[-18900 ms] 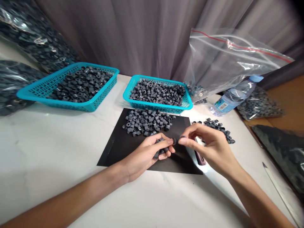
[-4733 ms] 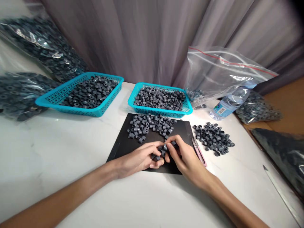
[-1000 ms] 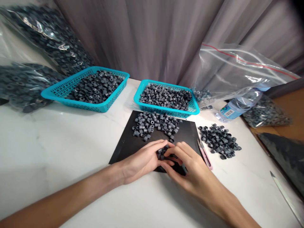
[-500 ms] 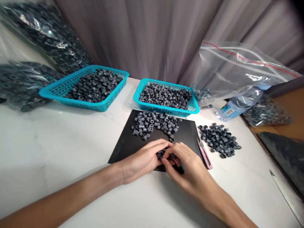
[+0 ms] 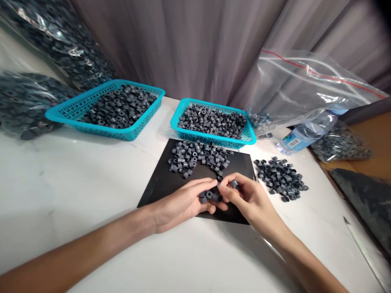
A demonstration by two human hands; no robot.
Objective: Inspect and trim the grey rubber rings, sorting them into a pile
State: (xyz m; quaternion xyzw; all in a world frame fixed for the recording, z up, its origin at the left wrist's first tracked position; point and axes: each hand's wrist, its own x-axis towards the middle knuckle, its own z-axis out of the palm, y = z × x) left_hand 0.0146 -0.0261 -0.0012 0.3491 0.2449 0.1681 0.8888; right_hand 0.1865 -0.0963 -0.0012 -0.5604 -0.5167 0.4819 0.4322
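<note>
Rings (image 5: 209, 195) of dark grey, short and hollow, lie clustered in the left hand (image 5: 183, 201), whose fingers curl loosely under them while its thumb and index finger reach forward. The right hand (image 5: 252, 195) meets it at the fingertips, its fingers bent inward around another ring (image 5: 234, 184) that shows in their curl. Whatever the touching fingertips pinch is too small and too covered to make out for certain

Both hands are above a black mat (image 5: 159, 183) on the white, veined table (image 5: 91, 183). A loose heap of rings (image 5: 198, 156) spreads over the far part of the mat, one stray piece lying near the fingertips. To the right, off the mat, a smaller pile (image 5: 282, 179) of similar pieces sits straight on the table

Beyond the mat stands a turquoise basket (image 5: 214, 141) well filled with grey pieces; a second basket (image 5: 106, 132) is to its left, loaded mostly towards its right side. Clear bags (image 5: 30, 106) packed with the same sort of pieces lean at the far left. On the right, a clear zip bag (image 5: 305, 81) with a red strip rises behind a tilted water bottle (image 5: 297, 140), and another filled bag (image 5: 342, 142) rests beyond. A grey curtain (image 5: 195, 49) hangs behind everything
</note>
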